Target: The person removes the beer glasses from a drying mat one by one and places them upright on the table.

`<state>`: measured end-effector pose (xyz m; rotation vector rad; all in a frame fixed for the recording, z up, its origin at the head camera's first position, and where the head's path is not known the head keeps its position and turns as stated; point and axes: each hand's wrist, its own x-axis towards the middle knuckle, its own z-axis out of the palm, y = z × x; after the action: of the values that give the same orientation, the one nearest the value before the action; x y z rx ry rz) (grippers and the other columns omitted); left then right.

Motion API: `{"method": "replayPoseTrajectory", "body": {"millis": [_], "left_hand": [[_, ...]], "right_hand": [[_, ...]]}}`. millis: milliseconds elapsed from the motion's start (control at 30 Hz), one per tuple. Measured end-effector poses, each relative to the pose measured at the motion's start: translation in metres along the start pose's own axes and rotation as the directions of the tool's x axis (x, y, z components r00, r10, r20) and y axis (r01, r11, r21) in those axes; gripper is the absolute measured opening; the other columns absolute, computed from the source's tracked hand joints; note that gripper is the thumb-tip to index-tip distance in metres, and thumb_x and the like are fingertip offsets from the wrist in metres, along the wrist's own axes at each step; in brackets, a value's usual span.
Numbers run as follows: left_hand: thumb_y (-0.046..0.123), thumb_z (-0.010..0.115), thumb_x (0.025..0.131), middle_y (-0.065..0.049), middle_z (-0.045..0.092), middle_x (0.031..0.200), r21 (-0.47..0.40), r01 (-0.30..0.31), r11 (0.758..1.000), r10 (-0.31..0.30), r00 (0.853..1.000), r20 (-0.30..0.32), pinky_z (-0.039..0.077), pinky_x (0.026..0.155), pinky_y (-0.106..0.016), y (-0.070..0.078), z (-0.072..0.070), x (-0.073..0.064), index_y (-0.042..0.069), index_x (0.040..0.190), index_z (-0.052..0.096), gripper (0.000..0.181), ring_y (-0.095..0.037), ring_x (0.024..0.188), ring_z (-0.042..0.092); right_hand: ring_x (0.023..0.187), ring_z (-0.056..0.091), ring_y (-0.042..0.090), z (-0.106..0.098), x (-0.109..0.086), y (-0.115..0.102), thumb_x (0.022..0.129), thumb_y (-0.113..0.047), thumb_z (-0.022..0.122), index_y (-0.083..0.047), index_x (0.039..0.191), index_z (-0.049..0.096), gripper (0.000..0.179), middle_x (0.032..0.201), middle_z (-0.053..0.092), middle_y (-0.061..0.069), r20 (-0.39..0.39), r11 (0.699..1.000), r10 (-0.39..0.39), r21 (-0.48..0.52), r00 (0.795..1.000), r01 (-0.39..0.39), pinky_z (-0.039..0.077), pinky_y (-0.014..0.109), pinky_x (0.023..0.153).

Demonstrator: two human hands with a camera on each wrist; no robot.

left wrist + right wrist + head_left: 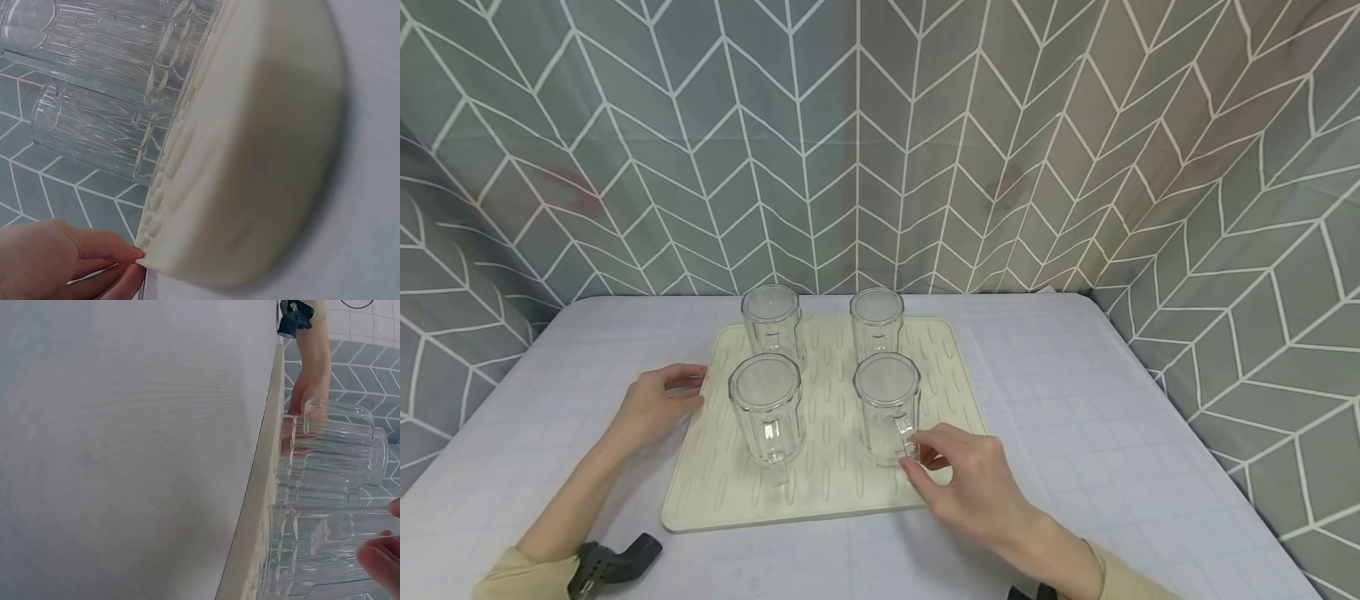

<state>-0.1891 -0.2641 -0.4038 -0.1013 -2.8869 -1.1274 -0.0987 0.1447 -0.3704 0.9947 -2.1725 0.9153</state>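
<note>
Several clear glass mugs stand in two rows on a cream ridged drying mat (831, 417). My right hand (973, 475) pinches the handle of the front right mug (887, 400) between thumb and fingers; that handle also shows between the fingertips in the right wrist view. My left hand (658, 404) is at the mat's left edge. In the left wrist view its fingers and thumb pinch the edge of the mat (206, 206). The front left mug (767, 408) has its handle towards me. Behind stand the back left mug (772, 321) and the back right mug (877, 321).
The mat lies on a table with a white cloth (1060, 400). A grey curtain with white chevron lines (865, 150) hangs behind the table and along its sides. A black wrist mount (613, 567) sits by the left sleeve (527, 575).
</note>
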Motion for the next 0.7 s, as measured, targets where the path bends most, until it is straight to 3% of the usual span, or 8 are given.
{"method": "replayPoseTrajectory", "body": {"millis": [700], "left_hand": [[0.009, 0.065, 0.092, -0.035, 0.060, 0.126, 0.008, -0.005, 1.000, 0.005, 1.000, -0.003, 0.055, 0.093, -0.055, -0.0007, 0.0005, 0.0001, -0.010, 0.135, 0.053, 0.049, -0.046, 0.112, 0.064]], "right_hand": [[0.070, 0.066, 0.005, -0.0036, 0.0024, -0.0030, 0.070, 0.010, 0.079, -0.006, 0.092, 0.071, 0.029, 0.079, 0.067, -0.005, -0.042, 0.996, 0.050, 0.080, 0.998, -0.047, 0.058, 0.014, 0.062]]}}
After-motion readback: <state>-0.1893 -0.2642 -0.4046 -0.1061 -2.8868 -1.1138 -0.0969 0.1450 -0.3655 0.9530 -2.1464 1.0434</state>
